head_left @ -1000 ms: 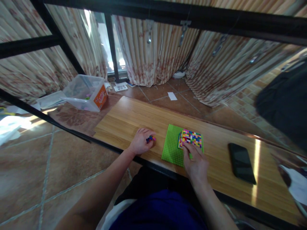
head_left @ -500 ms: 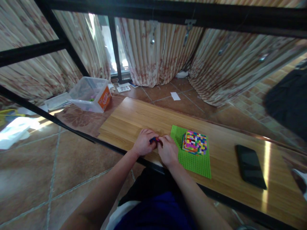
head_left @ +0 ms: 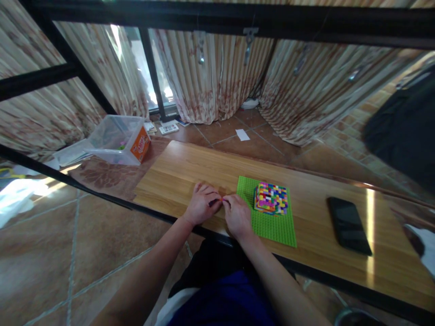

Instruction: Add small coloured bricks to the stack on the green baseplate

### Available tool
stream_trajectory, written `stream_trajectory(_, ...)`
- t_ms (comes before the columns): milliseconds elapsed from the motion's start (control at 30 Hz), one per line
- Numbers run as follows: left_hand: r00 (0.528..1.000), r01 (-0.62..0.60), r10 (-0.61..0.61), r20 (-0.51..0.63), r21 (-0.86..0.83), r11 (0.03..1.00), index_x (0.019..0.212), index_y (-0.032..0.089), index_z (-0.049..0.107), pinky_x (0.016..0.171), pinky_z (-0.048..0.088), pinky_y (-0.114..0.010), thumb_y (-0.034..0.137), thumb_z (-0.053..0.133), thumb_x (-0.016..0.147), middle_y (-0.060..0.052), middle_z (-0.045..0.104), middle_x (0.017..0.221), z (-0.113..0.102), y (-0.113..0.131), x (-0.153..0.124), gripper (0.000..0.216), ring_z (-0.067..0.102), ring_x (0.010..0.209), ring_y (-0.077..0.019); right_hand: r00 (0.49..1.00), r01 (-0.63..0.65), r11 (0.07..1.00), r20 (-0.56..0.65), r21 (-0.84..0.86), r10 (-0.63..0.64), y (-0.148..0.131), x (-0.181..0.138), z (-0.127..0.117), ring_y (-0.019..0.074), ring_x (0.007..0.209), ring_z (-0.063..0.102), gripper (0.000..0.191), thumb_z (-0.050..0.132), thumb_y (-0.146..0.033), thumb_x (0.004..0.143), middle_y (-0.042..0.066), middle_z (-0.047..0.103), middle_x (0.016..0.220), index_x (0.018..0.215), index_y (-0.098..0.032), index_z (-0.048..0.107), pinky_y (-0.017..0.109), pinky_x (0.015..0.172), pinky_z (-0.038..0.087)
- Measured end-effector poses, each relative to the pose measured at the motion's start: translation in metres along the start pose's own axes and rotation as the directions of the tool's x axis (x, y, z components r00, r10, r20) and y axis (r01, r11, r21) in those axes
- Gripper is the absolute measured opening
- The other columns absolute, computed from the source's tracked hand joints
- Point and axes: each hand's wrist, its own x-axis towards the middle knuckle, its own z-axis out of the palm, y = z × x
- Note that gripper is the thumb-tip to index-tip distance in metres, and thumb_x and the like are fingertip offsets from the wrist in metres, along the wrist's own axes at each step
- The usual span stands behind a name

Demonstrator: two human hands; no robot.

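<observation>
My left hand (head_left: 201,207) rests on the wooden table (head_left: 190,170), curled around a few small toy bricks (head_left: 217,201) that barely show. My right hand (head_left: 237,216) is beside it, its fingertips pinched at the same bricks. Just right of my hands lies a green baseplate (head_left: 272,226) with a multicoloured block of stacked bricks (head_left: 271,198) on its far half.
A black phone (head_left: 348,225) lies on the table to the right. A clear plastic bin (head_left: 117,138) with an orange label sits on the tiled floor at left. Curtains hang behind, and black metal bars cross the top and left of the view.
My right hand left the brick block and came across to my left hand, where its fingers now pinch at the small bricks. The left hand has stayed put.
</observation>
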Motion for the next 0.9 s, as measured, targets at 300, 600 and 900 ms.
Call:
stream_trajectory(300,1.0,0.022,-0.022,-0.019,0.012,1.0,0.081,0.026,0.068,0.11,0.016,-0.05,0.029,0.058,0.086,0.001,0.071,0.094,0.004,-0.002,-0.001,0.011,0.059,0.099,-0.0189,0.998,-0.043,0.999,-0.054,-0.013,0.042,-0.001,-0.004,0.012,0.0193,0.083,0.059,0.025,0.041,-0.023,0.095,0.007,0.065,0.085,0.088,-0.018,0.065,0.031,0.078,0.044)
stream_trajectory(600,0.995,0.033,-0.037,-0.096,-0.05,0.998,0.077,0.024,0.068,0.103,0.032,-0.045,0.027,0.06,0.084,0.0,0.071,0.09,0.002,-0.002,0.002,0.011,0.061,0.094,-0.0178,0.986,-0.094,0.985,-0.123,0.144,0.112,-0.008,-0.016,-0.01,0.0174,0.081,0.064,0.025,0.042,-0.022,0.093,0.007,0.069,0.087,0.089,-0.019,0.067,0.029,0.075,0.047)
stream_trajectory(900,0.995,0.029,-0.043,-0.09,-0.152,0.988,0.077,0.023,0.068,0.09,0.046,-0.04,0.025,0.06,0.082,-0.003,0.071,0.094,0.004,-0.007,0.004,0.01,0.063,0.091,-0.0187,0.91,-0.242,0.897,-0.235,0.37,0.343,0.022,-0.055,-0.068,0.0175,0.075,0.067,0.02,0.056,-0.034,0.085,0.004,0.072,0.086,0.087,-0.021,0.071,0.029,0.067,0.053)
